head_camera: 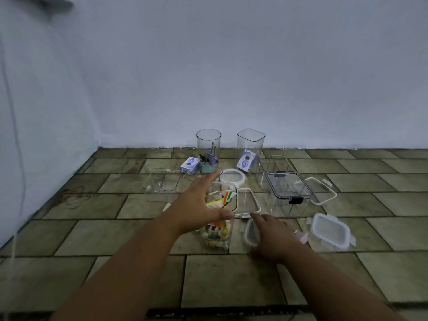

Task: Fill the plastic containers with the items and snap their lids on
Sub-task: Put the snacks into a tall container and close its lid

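Note:
A tall clear container (217,230) holding colourful small items stands on the tiled floor at the centre. My left hand (199,205) hovers over its open top with fingers spread and the thumb against its front wall. Just right of it, my right hand (275,239) grips a small grey-rimmed lid (251,232), tilted on edge between forefinger and thumb. A white-rimmed rectangular lid (249,202) lies flat behind the tall container. A round white lid (232,178) lies further back.
By the wall stand a round clear container (208,139) with binder clips (208,159) and a square one (251,140) with a small box (246,162). Another box (191,165), a shallow clear tray (162,181), a black-lidded divided container (288,187), and two loose lids (322,189) (330,231) lie around.

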